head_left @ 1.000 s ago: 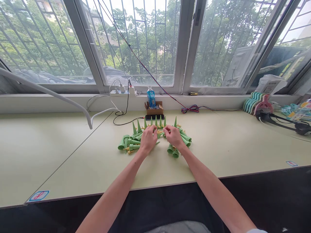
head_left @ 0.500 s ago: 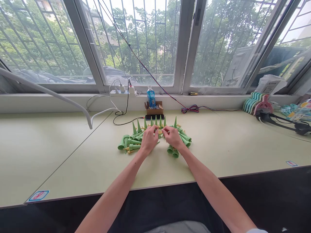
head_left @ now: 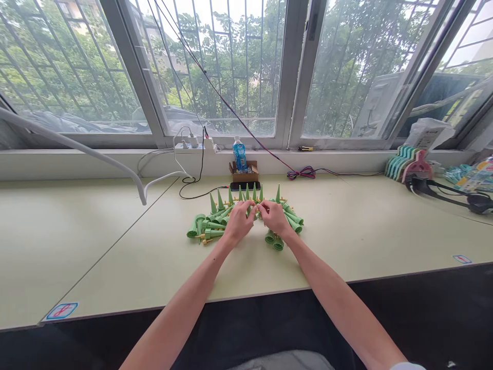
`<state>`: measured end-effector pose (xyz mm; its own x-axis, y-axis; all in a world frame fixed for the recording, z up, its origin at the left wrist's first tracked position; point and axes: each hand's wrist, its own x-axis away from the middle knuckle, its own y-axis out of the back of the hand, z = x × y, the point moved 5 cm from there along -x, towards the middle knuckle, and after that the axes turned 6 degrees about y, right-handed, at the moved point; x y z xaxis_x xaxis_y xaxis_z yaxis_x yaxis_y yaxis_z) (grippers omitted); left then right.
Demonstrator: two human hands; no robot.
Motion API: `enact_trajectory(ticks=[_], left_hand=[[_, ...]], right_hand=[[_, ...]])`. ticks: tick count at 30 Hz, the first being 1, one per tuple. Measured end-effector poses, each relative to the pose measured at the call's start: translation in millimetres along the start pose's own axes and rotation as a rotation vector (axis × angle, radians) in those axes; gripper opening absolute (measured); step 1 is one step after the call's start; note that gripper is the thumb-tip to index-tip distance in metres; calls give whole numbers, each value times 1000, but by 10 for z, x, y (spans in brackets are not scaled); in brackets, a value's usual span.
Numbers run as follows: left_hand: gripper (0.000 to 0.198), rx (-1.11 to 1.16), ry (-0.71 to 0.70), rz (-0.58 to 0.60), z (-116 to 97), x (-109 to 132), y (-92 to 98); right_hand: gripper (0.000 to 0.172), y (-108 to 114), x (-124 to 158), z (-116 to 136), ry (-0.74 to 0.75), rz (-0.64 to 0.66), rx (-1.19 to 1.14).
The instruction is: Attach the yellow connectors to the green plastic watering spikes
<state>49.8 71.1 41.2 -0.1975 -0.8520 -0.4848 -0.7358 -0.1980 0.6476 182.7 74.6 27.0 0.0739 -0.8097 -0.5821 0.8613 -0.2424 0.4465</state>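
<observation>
My left hand (head_left: 240, 220) and my right hand (head_left: 273, 216) meet over the table among green plastic watering spikes with yellow valve pieces. Both hands are closed in a pinch, fingertips almost touching. Whatever sits between them is small and mostly covered by the fingers. Behind them stands a row of upright spikes (head_left: 247, 191), tips up. Beside my left hand lie several spikes (head_left: 213, 234) on their sides, yellow stems showing. More lie by my right hand, including a pair of spikes (head_left: 278, 244) with open round ends toward me and a slanted spike (head_left: 295, 226).
Behind the spikes are a black phone (head_left: 245, 186) on a cable and a small cardboard box (head_left: 245, 173) with a blue bottle (head_left: 239, 155). A white curved tube (head_left: 96, 149) hangs at left. A cable bundle (head_left: 302, 173) and black headgear (head_left: 447, 194) lie to the right.
My left hand has shifted slightly right and up, bringing its fingertips against those of my right hand. The right hand and the surrounding spikes look nearly unchanged.
</observation>
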Motion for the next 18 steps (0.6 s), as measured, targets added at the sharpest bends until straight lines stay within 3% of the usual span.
enact_trajectory(ticks=[18], left_hand=[[15, -12, -43, 14, -18, 3, -16]], right_hand=[[45, -14, -20, -60, -15, -12, 118]])
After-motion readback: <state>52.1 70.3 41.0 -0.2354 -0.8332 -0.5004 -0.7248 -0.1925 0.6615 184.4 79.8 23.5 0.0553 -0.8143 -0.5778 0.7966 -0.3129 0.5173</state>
